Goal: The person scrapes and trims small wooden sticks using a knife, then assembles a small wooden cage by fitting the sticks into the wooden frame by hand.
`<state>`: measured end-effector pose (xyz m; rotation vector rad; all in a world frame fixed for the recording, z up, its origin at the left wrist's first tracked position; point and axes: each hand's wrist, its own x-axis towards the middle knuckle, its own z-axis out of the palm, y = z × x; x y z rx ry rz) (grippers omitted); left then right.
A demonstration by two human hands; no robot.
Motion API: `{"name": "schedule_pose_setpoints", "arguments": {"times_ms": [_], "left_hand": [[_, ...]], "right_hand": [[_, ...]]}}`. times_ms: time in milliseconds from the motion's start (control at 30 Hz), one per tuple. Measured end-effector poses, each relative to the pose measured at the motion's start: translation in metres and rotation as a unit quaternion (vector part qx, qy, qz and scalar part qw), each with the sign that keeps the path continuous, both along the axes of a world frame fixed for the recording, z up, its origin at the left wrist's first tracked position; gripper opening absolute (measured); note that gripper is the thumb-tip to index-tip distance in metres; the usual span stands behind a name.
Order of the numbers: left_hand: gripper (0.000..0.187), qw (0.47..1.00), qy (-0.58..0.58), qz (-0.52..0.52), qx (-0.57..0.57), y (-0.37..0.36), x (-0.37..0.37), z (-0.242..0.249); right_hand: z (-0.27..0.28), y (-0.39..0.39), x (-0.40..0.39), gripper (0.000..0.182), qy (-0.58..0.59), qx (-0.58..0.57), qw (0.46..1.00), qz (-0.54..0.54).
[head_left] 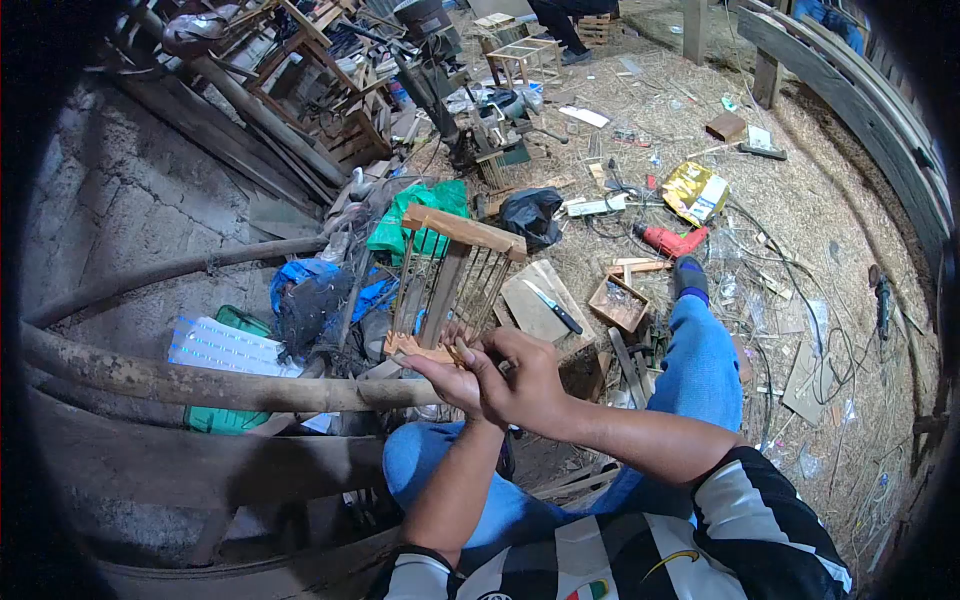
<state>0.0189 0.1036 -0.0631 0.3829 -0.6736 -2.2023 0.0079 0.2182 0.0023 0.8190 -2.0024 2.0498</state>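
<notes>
A small wooden frame with thin rods (447,275) stands tilted in front of me, a thick bar at its far end and a wide slat down its middle. Its near end bar (425,348) rests at my left hand (442,381), which is palm up and supports it, fingers partly curled behind the wood. Close against it, my right hand (525,372) is closed in a pinch over the left palm and the near bar. Whatever lies between the right fingertips is too small to make out.
A knife (555,308) lies on a board (538,322) beyond my hands. Right of it are a small wooden box (618,303) and a red power drill (672,241) by my foot. A bamboo pole (230,385) crosses at left. Cables (790,270) trail over the straw-strewn floor.
</notes>
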Motion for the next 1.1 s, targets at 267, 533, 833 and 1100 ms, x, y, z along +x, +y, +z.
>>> {"name": "schedule_pose_setpoints", "arguments": {"times_ms": [267,533,833,1100], "left_hand": [[0.071,0.998,-0.047,0.019,0.027,0.001,0.0,-0.003],[0.073,0.995,-0.084,0.046,0.018,0.001,-0.002,-0.008],[0.051,0.981,-0.194,0.007,0.014,0.02,-0.016,0.049],[0.052,0.881,-0.124,-0.442,0.114,-0.019,0.016,0.056]], "right_hand": [[-0.004,-0.001,0.0,0.011,-0.01,-0.017,1.0,0.001],[-0.012,-0.004,-0.001,0.012,-0.026,0.006,1.0,0.007],[-0.008,0.017,-0.021,0.021,-0.127,0.023,0.989,0.067],[0.018,0.061,-0.077,0.055,-0.027,0.026,0.995,0.092]]}}
